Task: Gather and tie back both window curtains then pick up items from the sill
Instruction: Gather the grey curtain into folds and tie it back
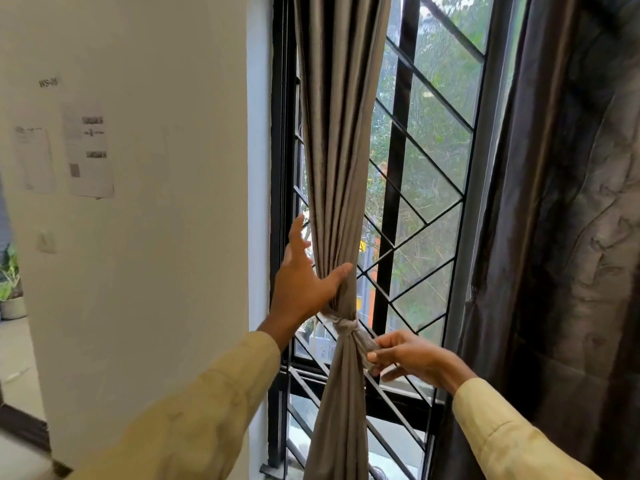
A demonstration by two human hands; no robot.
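2 hands at the curtain point(341, 168) on the window's point(398, 168) left side: left hand point(301, 282) spread loose, thumb touching it above the knot point(346, 326), right hand point(412, 355) pinching the tie end point(367, 342).

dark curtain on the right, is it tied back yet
No, the dark curtain hangs loose with no tie visible on it; only the grey curtain is knotted.

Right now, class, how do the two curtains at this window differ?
The left curtain is cinched by a tie; the right curtain hangs loose. The left curtain looks lighter grey-brown, the right curtain darker. The left hand and right hand are at the left curtain; neither holds the right curtain. Both hang at one barred window.
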